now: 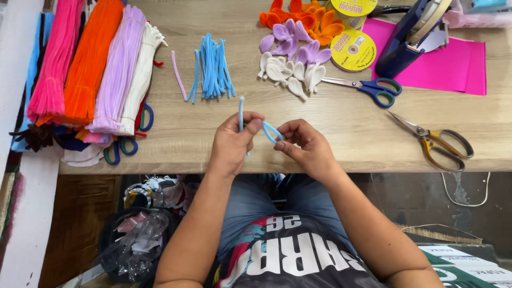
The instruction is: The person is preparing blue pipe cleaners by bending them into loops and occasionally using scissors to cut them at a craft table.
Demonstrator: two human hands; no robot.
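Note:
My left hand [232,141] and my right hand [305,145] both grip one light blue pipe cleaner [241,111] just above the near edge of the wooden table [330,133]. One end sticks straight up from my left fist. The other part bends into a loop [271,130] pinched by the fingertips of my right hand. A pile of short light blue pipe cleaners [213,66] lies farther back, with a single lilac one [178,74] beside it.
Bundles of pink, orange, lilac and white pipe cleaners [90,64] lie at the left. Petal shapes in orange, lilac and white [293,48] sit at the back centre. Blue-handled scissors [373,88], yellow-handled scissors [437,141], yellow tape rolls [353,50], pink paper [442,66] and a tape dispenser [413,32] fill the right.

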